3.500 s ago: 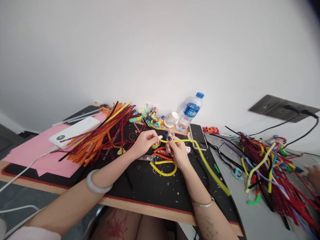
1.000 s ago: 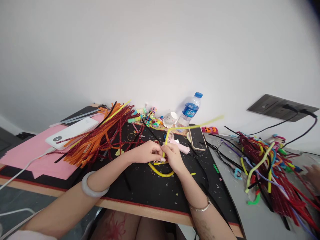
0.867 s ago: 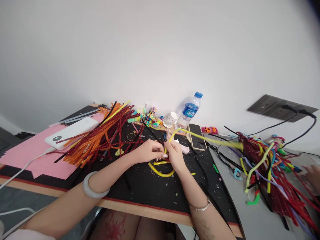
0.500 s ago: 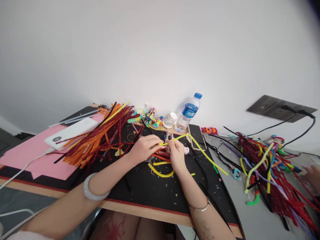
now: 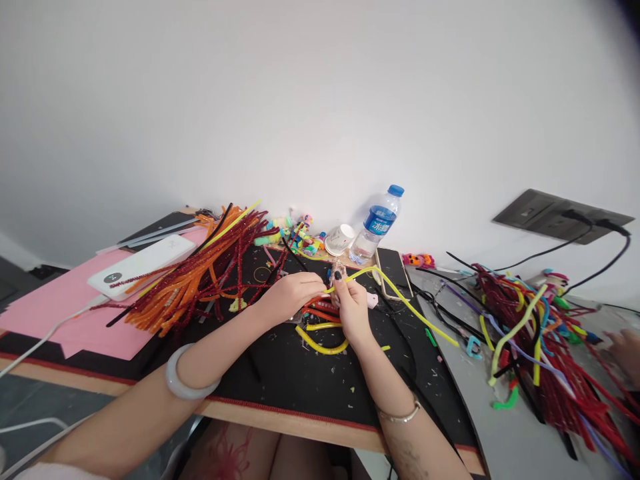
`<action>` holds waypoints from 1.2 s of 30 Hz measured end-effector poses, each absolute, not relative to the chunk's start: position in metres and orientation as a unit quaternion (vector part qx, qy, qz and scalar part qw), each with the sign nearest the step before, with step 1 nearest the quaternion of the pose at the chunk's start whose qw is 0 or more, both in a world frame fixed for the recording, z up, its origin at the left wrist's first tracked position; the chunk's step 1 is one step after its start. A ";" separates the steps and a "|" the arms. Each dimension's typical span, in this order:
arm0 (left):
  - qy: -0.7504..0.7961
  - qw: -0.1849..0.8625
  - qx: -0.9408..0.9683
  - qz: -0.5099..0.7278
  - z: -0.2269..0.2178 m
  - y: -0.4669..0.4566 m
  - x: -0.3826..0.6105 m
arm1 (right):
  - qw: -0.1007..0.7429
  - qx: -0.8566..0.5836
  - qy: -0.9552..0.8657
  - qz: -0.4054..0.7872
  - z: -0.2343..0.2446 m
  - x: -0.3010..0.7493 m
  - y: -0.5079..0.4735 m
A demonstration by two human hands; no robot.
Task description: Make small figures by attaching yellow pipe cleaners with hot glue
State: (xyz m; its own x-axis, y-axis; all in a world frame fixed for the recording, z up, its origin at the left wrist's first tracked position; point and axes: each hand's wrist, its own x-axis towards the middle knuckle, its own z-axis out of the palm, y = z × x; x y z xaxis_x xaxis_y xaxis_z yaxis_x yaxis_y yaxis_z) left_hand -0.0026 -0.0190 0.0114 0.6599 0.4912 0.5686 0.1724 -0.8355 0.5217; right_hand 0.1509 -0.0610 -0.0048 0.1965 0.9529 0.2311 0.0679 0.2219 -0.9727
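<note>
A long yellow pipe cleaner (image 5: 400,297) runs from between my hands out to the right over the black mat (image 5: 300,373). My left hand (image 5: 291,294) pinches its near end with closed fingers. My right hand (image 5: 347,303) is closed on the same stem and on a small object I cannot make out. Loose yellow and red pipe-cleaner pieces (image 5: 323,333) lie on the mat just below my hands.
A heap of orange and red pipe cleaners (image 5: 200,273) lies left, beside a white power bank (image 5: 143,263) on pink paper (image 5: 65,300). A water bottle (image 5: 374,225), paper cup (image 5: 339,239) and phone (image 5: 393,270) stand behind. Another pipe-cleaner heap (image 5: 540,340) and another person's hand (image 5: 625,347) are right.
The free end of the yellow pipe cleaner swung from up and to the right down onto the mat. My hands shifted slightly and stay pinched together on it.
</note>
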 end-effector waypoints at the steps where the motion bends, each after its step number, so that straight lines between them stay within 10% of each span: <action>1: 0.195 0.230 0.875 0.379 0.011 -0.019 -0.002 | 0.594 -0.494 -0.512 0.375 -0.005 0.151 -0.061; 13: 0.274 0.682 0.489 0.471 0.006 -0.029 0.013 | 0.563 -0.439 -0.563 0.416 0.005 0.143 -0.065; 23: 0.330 0.457 0.704 0.432 0.013 -0.026 0.006 | 0.565 -0.505 -0.568 0.322 0.001 0.148 -0.065; 29: 0.212 0.536 0.777 0.252 0.013 -0.027 0.006 | 0.492 -0.481 -0.615 0.385 -0.001 0.148 -0.068; 36: 0.269 0.493 0.731 0.388 0.006 -0.025 0.007 | 0.600 -0.493 -0.528 0.344 0.002 0.147 -0.065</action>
